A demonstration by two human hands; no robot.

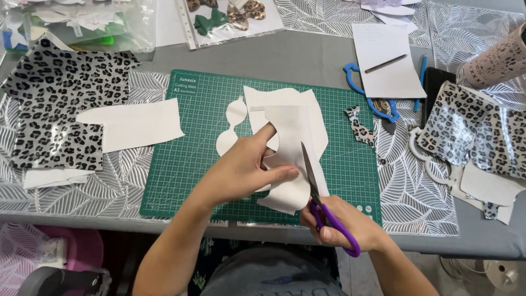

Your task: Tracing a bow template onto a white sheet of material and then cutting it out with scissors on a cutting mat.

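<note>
Grey counter [307, 55], green cutting mat [186, 164] on top, leopard-print scraps either side. Step in hand, likely: cutting shape from white sheet [290, 137]. Left hand [246, 170] pinches sheet, thumb on top, just over mat. Right hand [342, 225] closed round purple scissors [323, 203], blade in sheet edge. Next needs steady turning of sheet. Sheet white, curved cut edges.

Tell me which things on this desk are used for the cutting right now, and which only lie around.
In use:
left hand
white fabric sheet
right hand
purple-handled scissors
green cutting mat

Lying about:
blue-handled scissors
white paper with a pencil
leopard-print fabric
white peanut-shaped cutout
</note>
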